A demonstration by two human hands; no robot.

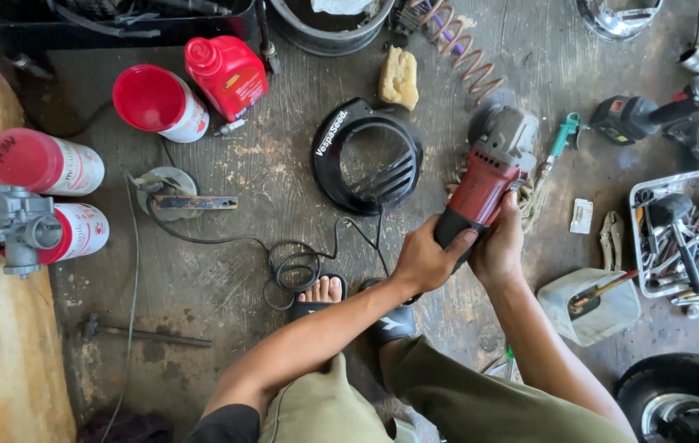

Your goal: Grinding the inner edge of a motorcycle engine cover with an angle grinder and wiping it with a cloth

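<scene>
Seen from above on a stained concrete floor: red-and-grey angle grinder, its head low over the floor beside a black round fan cover. Left hand wrapped tight around the grinder's dark rear grip, thumb laid along it. Right hand clamped on the body's far side, fingers hidden.

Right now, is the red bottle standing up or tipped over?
Tipped over. The red bottle lies on its side on the floor, cap pointing sideways.
</scene>
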